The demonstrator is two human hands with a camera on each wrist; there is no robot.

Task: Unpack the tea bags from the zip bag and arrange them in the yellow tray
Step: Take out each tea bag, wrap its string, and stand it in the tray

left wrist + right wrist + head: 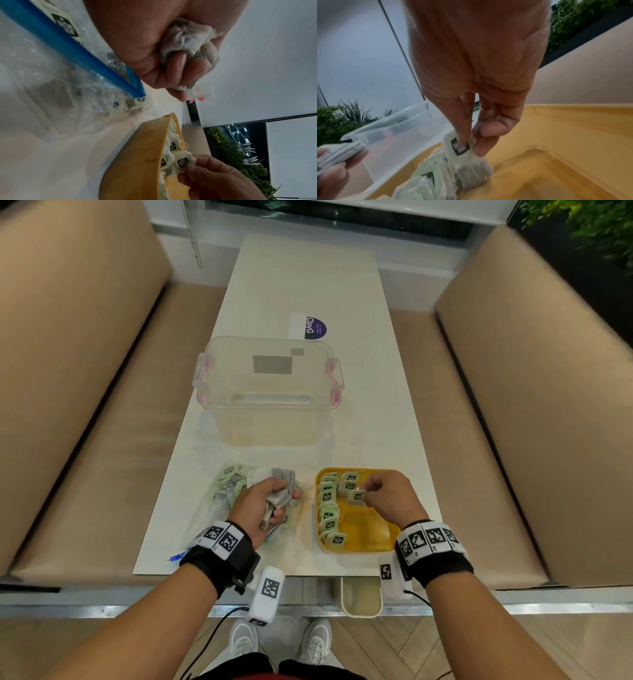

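One head view from above, two wrist views from close in

The head camera looks steeply down on the table — both hands and the yellow tray near its lower middle. The left wrist camera sits low beside the zip bag, apparently rolled sideways, facing the tray; the right wrist camera peers past the fingers into that same tray — shared by all three.

left hand fisted around a bunch of tea bags, right hand fingertips pinching one tea bag, both forearms reaching in from the near edge
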